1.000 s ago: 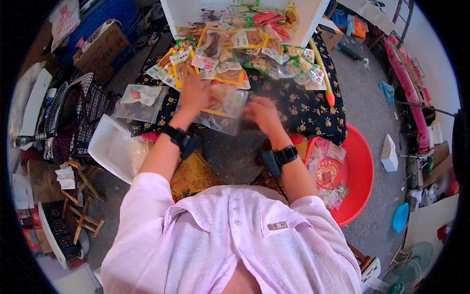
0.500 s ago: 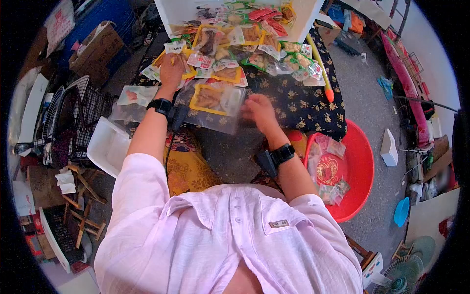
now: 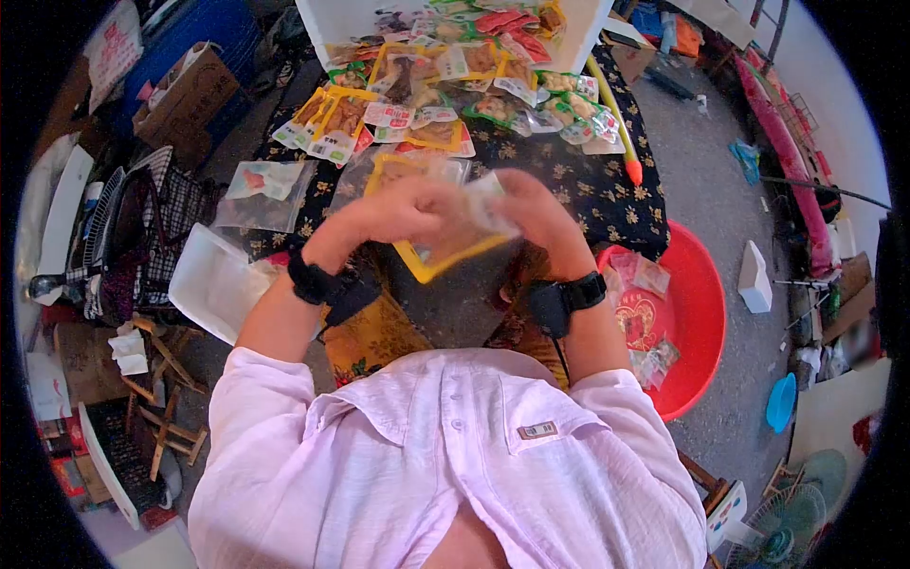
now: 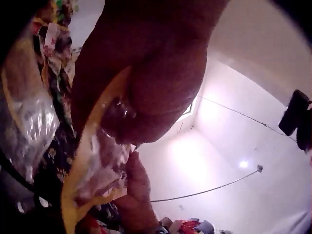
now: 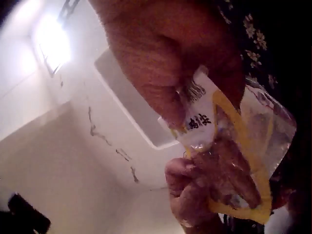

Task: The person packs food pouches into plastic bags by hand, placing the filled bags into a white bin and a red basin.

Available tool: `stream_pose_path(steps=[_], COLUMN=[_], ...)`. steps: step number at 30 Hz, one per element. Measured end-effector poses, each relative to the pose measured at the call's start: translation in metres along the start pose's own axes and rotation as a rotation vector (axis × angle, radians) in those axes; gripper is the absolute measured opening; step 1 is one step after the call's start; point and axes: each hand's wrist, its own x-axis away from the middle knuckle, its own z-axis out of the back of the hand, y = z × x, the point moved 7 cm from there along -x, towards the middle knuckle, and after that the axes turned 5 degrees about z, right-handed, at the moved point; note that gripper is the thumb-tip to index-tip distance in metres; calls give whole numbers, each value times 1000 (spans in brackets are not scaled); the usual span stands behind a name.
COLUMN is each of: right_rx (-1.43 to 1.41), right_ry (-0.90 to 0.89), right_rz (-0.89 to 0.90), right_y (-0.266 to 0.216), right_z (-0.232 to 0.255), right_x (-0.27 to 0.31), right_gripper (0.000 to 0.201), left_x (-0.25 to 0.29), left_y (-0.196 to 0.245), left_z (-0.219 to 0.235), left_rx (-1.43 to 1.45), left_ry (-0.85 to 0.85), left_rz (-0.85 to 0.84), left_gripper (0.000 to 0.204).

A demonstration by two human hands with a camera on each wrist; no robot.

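Both hands hold one yellow-bordered clear food packet (image 3: 441, 261) with a white printed label, in front of the cloth-covered table. My left hand (image 3: 403, 211) pinches one side of it, and its curled fingers show in the right wrist view. My right hand (image 5: 170, 63) grips the labelled end (image 5: 200, 119), thumb over the white print. Brown pieces (image 5: 229, 168) show through the film. Behind the hands, a clear bag (image 3: 355, 171) lies on the table with another yellow-edged packet (image 3: 389, 171) in it, partly hidden by the left hand.
Several food packets (image 3: 493, 109) are heaped at the table's back, spilling from a white foam box (image 3: 578, 38). A flat clear bag (image 3: 261, 213) lies at left, above a white tub (image 3: 204, 280). A red basin (image 3: 701, 332) with packets stands at right; a yellow stick (image 3: 611, 114) lies along the right edge.
My left hand reached to the left of the heap, then came back toward me with a yellow-bordered packet. My right hand left the clear bag's edge and now grips the packet too.
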Motion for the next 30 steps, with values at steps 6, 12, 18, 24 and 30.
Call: stream_pose_path(steps=[6, 12, 18, 24, 30], right_rx=[-386, -439, -376, -336, -358], right_ry=[87, 516, 645, 627, 547], right_rz=[-56, 154, 191, 186, 170], right_y=[26, 47, 54, 55, 51], right_z=[5, 58, 57, 42, 33], right_x=[36, 62, 59, 55, 43], right_gripper=[27, 19, 19, 19, 19], left_x=[-3, -4, -12, -12, -10], left_y=[-10, -76, -53, -71, -63], left_z=[12, 15, -20, -11, -13], left_rx=[119, -256, -604, -436, -547], left_ry=[481, 777, 738, 833, 889], left_rz=[-148, 192, 364, 309, 293], left_gripper=[21, 25, 25, 19, 18])
